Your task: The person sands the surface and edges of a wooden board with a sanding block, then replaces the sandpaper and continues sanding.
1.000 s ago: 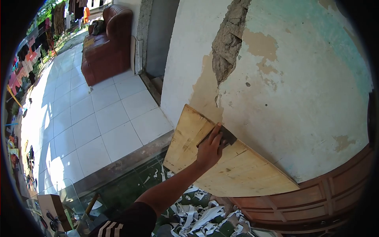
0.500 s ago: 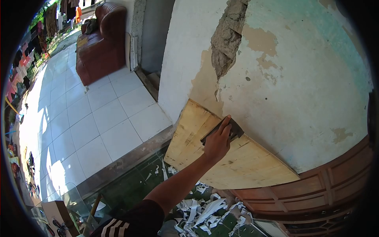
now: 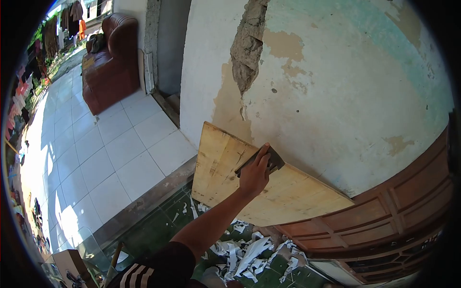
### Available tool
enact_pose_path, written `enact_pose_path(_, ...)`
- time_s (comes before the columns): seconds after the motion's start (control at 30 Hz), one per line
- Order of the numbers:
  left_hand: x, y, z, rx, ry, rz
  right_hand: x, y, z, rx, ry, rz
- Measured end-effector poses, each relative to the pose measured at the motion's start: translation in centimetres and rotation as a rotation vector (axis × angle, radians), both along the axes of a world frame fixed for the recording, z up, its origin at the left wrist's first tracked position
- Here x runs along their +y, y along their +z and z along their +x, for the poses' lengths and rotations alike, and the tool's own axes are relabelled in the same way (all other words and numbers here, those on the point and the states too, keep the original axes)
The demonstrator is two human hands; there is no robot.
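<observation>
My left hand (image 3: 254, 180) is closed on a dark, flat, rectangular hand tool (image 3: 274, 162), its fingers reaching over the top. I cannot make out the tool's exact kind. It lies against the face of a pale wooden board (image 3: 221, 168), close to the upper edge. The board leans at a slant against the wall, with a few dark stains on its surface. Its lower part passes behind my forearm. My right hand is out of sight.
The wall (image 3: 326, 115) has peeling paint and a deep crack (image 3: 247, 48). White scraps (image 3: 249, 257) litter the green tiled floor (image 3: 158, 230). To the left are a raised white-tiled floor (image 3: 115, 163) and a red-brown armchair (image 3: 113, 67). Brown wooden panelling (image 3: 365, 216) stands at right.
The whole view has shifted, so board, wall and armchair appear further left. My left hand keeps its hold on the dark tool, which stays near the board's upper edge.
</observation>
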State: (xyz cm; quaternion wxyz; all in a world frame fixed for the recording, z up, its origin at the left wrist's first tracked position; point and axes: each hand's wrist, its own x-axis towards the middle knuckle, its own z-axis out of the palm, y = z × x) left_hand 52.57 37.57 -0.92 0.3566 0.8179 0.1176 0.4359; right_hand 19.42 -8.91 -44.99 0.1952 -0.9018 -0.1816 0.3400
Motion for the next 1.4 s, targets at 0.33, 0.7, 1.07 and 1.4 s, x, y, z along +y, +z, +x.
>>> enact_pose_path(0.33, -7.5, -1.7, 3.4, -0.060, 0.060, 0.017, -9.3, -3.7, 5.7, -0.067, 0.099, -0.080)
enact_pose_path(0.7, -13.8, -2.8, 4.4, -0.083, 0.091, -0.143, -17.3, -3.2, 7.4, -0.043, 0.030, -0.196)
enact_pose_path(1.07, -18.7, -2.9, 6.3, -0.128, 0.059, -0.018, -21.3, -2.0, 8.4, -0.036, -0.016, -0.217)
enact_pose_path(1.4, -28.6, -1.5, 10.9, 0.218, -0.328, 0.523, -22.3, -2.4, 6.0, -0.029, -0.061, -0.232)
